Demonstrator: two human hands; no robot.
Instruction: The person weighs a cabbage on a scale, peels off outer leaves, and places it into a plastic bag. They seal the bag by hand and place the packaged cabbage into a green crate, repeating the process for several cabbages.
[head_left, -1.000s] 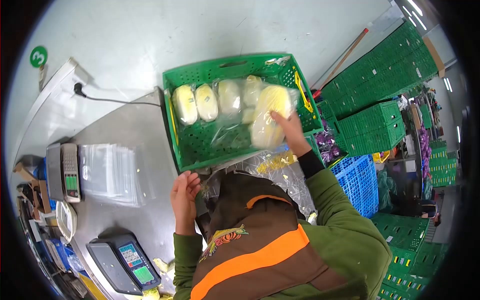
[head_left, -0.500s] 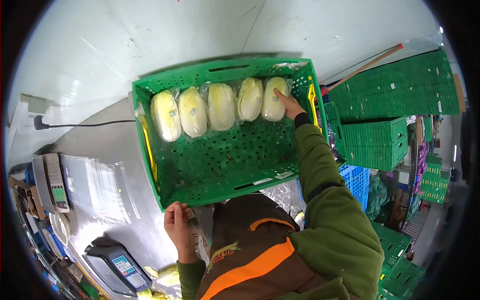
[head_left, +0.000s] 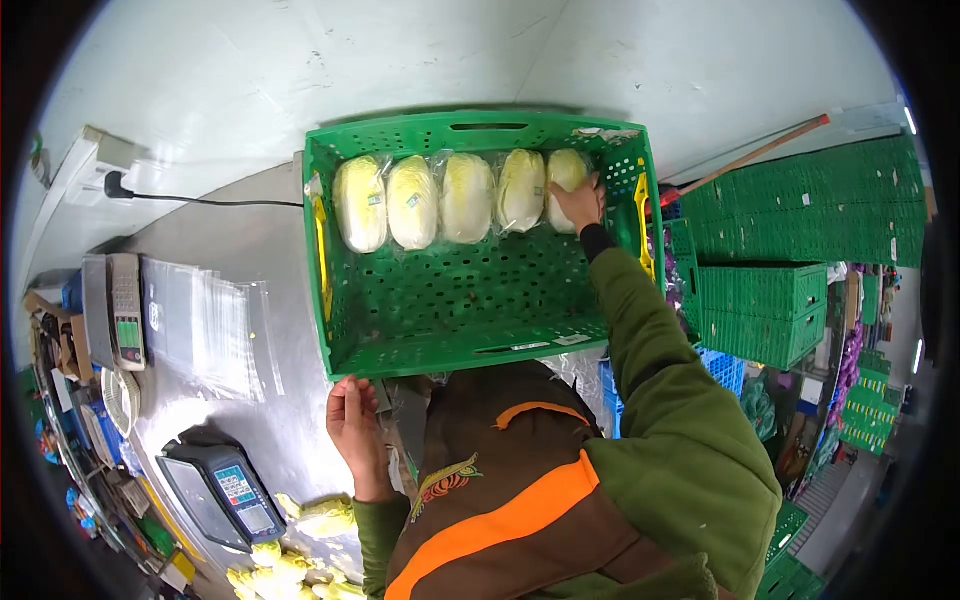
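Several plastic-wrapped napa cabbages stand in a row along the far side of a green crate (head_left: 470,358). My right hand (head_left: 580,203) is inside the crate on the rightmost cabbage (head_left: 568,172), thumb over its lower part and fingers round its right side. Left of it in the row is another wrapped cabbage (head_left: 521,190); the leftmost cabbage (head_left: 362,205) is near the crate's left end. Below the crate's near left corner is my left hand (head_left: 357,430), its fingers curled together; whether anything is in them is too small to tell.
A metal table (head_left: 240,240) carries clear plastic bags (head_left: 205,325), a label scale (head_left: 225,488) and loose cabbage leaves (head_left: 325,518). A black cable (head_left: 220,202) runs to the crate's left side. Green crates (head_left: 760,310), a blue crate (head_left: 722,370) and a wooden-handled tool (head_left: 750,156) are at right.
The view has shifted, so the crate appears further right and slightly higher. My right hand has turned, its fingers now round the right side of the rightmost cabbage. My left hand looks much the same.
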